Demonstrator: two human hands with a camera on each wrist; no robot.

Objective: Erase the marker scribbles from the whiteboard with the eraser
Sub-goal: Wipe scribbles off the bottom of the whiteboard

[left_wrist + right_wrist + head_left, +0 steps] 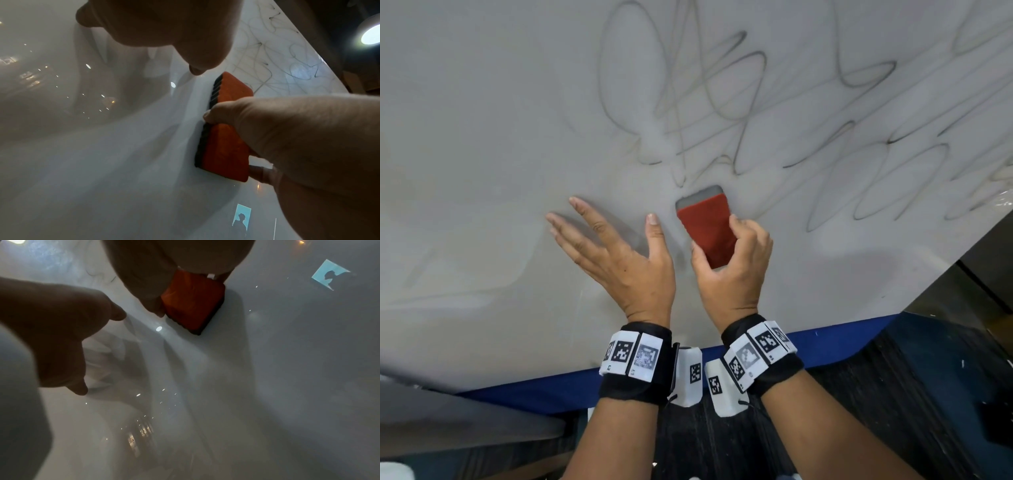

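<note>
Two hands worked low on the whiteboard (pixel 482 137); the right hand (pixel 732 270) gripped a red eraser (pixel 707 229), thumb on one long edge and curled fingers (pixel 751 233) on the other, with its dark felt face laid against the board, as the left wrist view showed (pixel 224 146); the eraser sat near the middle of the board's lower half, its grey top end pointing toward 12 o'clock; the left hand (pixel 619 257) lay just beside it at 9 o'clock, fingers straight and spread, holding nothing, its thumb (pixel 654 226) raised close to the eraser's left edge; whether the fingertips touched the surface could not be told; looping grey marker scribbles (pixel 722 102) covered the board from 12 o'clock round to 3 o'clock of the eraser, the nearest strokes ending just above its top end; the area at 9 o'clock showed only faint smears; a blue frame edge (pixel 825 339) ran along the board's bottom at 6 o'clock; both wrists wore black bands (pixel 637 363) carrying white coded tags.
</note>
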